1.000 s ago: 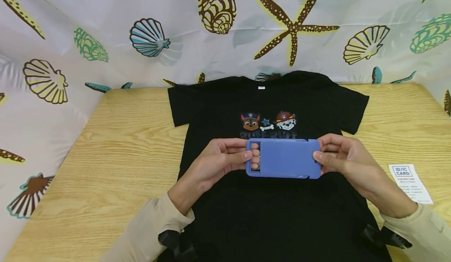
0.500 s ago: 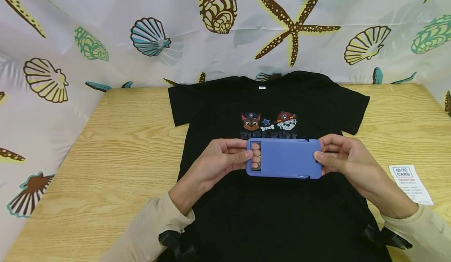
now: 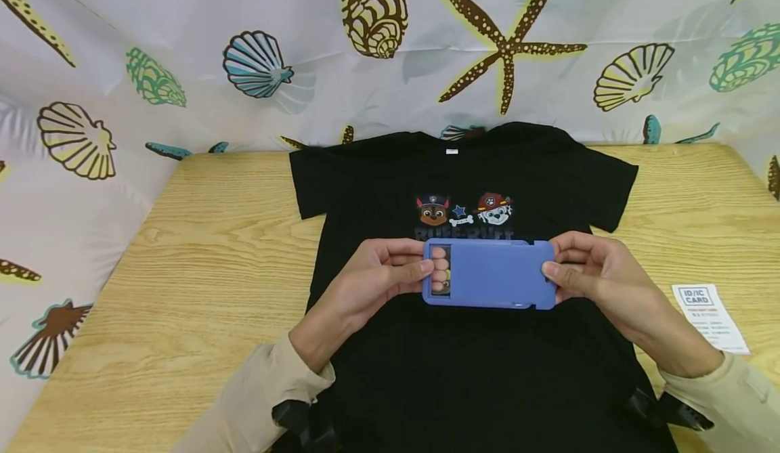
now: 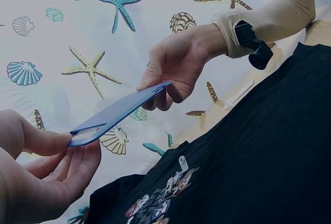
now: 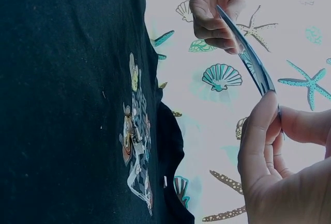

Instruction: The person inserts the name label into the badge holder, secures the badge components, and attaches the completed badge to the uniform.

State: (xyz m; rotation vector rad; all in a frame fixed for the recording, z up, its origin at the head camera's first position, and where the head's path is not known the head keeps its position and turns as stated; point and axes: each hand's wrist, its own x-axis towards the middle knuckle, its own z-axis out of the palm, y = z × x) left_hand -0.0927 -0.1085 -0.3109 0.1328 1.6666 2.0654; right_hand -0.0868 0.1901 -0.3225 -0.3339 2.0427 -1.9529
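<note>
Both hands hold up a flat blue plastic card holder over a black T-shirt spread on the table. My left hand pinches its left end, thumb on top and fingers beneath. Several fingertips show through the narrow rectangular window there. At the notched right end, my right hand pinches with the thumb in front and fingers behind. Seen edge-on in the right wrist view, the holder looks thin and slightly bowed. Cartoon dog heads and lettering are printed on the shirt's chest, the lettering partly covered by the holder.
To the right of the shirt, a white paper slip printed "ID/IC CARD" lies on the wooden table. A white curtain with shell and starfish prints hangs behind the table and along its sides. Dark devices are strapped to both wrists.
The holder's left end and my left hand have shifted very slightly left, and the window looks a little wider. My right hand stays in place.
</note>
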